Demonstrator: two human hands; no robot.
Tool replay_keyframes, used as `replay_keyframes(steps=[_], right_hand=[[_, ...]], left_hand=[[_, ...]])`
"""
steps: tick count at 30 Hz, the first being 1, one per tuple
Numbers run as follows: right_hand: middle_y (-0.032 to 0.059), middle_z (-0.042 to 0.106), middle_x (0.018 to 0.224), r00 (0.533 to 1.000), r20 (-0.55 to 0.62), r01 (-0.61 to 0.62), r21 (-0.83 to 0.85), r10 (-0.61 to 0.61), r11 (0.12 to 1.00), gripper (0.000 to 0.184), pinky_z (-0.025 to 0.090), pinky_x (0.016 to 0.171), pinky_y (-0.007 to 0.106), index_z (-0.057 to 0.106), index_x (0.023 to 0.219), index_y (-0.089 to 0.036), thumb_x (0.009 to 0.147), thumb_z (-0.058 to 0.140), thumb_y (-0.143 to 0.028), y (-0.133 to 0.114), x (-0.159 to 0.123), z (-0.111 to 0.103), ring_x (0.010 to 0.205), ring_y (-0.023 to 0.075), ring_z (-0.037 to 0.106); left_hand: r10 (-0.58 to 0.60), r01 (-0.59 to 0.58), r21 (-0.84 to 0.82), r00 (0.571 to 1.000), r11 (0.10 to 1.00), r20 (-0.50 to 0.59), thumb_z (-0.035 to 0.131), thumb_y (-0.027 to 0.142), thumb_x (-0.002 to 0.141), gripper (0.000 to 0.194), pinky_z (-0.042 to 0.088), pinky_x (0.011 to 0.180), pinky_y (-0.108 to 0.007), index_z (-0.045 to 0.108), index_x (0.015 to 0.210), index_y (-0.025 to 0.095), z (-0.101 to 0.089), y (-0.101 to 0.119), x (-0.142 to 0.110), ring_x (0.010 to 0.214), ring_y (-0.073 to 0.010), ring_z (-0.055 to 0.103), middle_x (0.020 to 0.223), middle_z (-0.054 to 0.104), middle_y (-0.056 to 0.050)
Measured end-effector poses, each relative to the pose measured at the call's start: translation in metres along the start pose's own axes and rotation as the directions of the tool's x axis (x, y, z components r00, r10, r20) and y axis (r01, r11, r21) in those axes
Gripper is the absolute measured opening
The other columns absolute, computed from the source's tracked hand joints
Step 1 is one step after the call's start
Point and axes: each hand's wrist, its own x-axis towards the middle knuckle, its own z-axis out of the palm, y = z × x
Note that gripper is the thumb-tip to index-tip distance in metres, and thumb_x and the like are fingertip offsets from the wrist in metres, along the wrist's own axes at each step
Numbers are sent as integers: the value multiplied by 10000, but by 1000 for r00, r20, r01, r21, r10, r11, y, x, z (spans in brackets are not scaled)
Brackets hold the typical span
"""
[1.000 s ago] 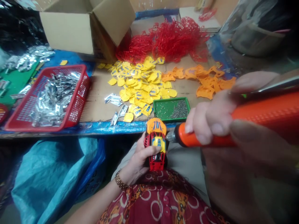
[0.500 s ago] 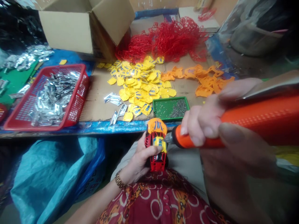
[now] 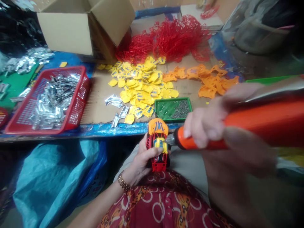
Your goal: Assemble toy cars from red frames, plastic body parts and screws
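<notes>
Our left hand [image 3: 142, 161] clamps a red-and-yellow plastic toy car [image 3: 158, 148]; our right hand [image 3: 204, 126] grips an orange electric screwdriver [image 3: 261, 123] at its side; loose yellow plastic panels [image 3: 140, 82] remain.

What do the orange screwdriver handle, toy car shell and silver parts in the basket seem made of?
The orange screwdriver handle looks like glossy moulded plastic, from its even sheen. The toy car shell looks like moulded plastic too, with crisp formed edges. The silver parts have a mirror shine: plated plastic or metal, unclear which.
</notes>
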Motion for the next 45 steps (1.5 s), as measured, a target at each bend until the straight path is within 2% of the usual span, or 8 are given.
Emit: replay_keyframes(steps=[3, 6, 12, 18, 23, 30, 37, 45], right_hand=[[-110, 443, 541, 1000, -15, 24, 95, -23, 995, 223, 376, 465, 304, 560, 898, -338, 767, 717, -250, -9, 8, -2, 368, 62, 420], [-103, 419, 519, 998, -12, 57, 50, -56, 997, 225, 361, 452, 300, 545, 819, -356, 745, 705, -217, -13, 13, -4, 349, 61, 400], [-102, 486, 536, 988, -7, 153, 51, -153, 987, 323, 447, 424, 264, 547, 816, -335, 645, 730, -130, 2, 26, -20, 373, 70, 440], [-79, 516, 542, 948, -106, 300, -24, -301, 954, 295, 484, 407, 293, 657, 903, -251, 627, 749, -200, 20, 56, -53, 370, 92, 469], [-91, 524, 563, 935, -128, 331, -14, -330, 943, 303, 468, 441, 251, 645, 937, -255, 650, 720, -192, 38, 79, -72, 392, 71, 470], [-94, 498, 587, 957, -162, 241, -18, -241, 970, 309, 473, 470, 274, 611, 955, -246, 670, 729, -235, 64, 91, -61, 411, 78, 474], [-82, 497, 643, 978, -77, 194, -20, -195, 981, 331, 454, 495, 285, 561, 948, -282, 693, 771, -299, 75, 99, -50, 461, 93, 504], [-79, 527, 637, 977, -84, 198, 38, -195, 979, 326, 458, 495, 289, 537, 806, -275, 672, 830, -322, 85, 104, -38, 455, 94, 502]], left_hand=[[-20, 22, -43, 999, 999, 34, 761, 220, 688, 588, 576, 629, -309, 511, 1218, 179, -3, 1, -2, 771, -241, 714, 978, 702, -83], [-39, 42, -109, 999, 993, 26, 750, 215, 708, 595, 593, 684, -315, 495, 1245, 199, -5, 0, -2, 832, -241, 721, 1041, 688, -83], [-34, 39, -141, 999, 989, 38, 732, 201, 725, 536, 599, 681, -316, 521, 1217, 192, -7, 0, -4, 832, -218, 709, 1123, 676, -100], [-28, 26, -73, 999, 997, -21, 748, 196, 705, 692, 591, 659, -307, 440, 1324, 179, -2, 13, -2, 793, -235, 709, 906, 724, -88], [15, -28, -109, 993, 994, -120, 761, 184, 663, 738, 617, 673, -358, 459, 1336, 204, 4, 19, 10, 818, -245, 705, 1195, 675, -130], [-19, -1, -121, 988, 993, -156, 768, 209, 640, 747, 618, 654, -340, 496, 1335, 177, 4, 20, 13, 786, -235, 698, 1024, 725, -105], [-163, 127, -158, 957, 979, -239, 784, 235, 691, 972, 586, 649, -363, 249, 1503, 243, 1, 20, 5, 774, -282, 721, 882, 737, -71], [-212, 171, -184, 949, 968, -233, 827, 277, 673, 963, 574, 619, -340, 305, 1483, 266, 4, 26, 3, 763, -283, 721, 804, 722, -35]])
